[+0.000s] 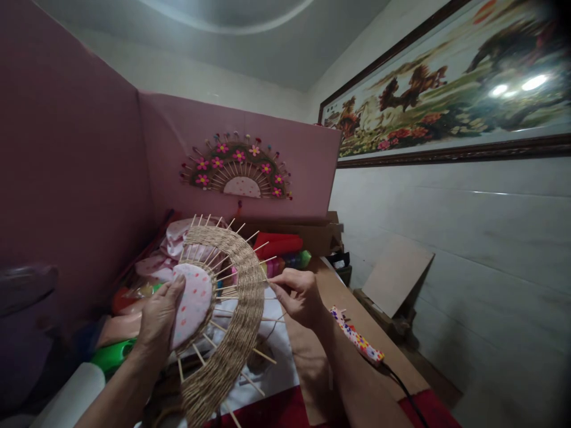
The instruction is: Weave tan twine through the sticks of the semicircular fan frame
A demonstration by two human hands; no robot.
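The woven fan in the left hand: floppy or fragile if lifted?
The woven fan is probably light: the left hand grips only its spotted centre. Sticks through the weave likely keep it stiff. Their thin bare ends might snap if knocked.

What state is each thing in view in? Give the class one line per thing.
Unfinished twine fan: held, twine band woven, stick tips bare
Left hand: closed on the fan's spotted half-disc
Right hand: pinched at the band's outer edge
Flowered fan: decorated, upright against the pink panel
Floral-patterned corded tool: lying on the brown board
Framed horse picture: hung on the wall
Beige board: leaning against the wall
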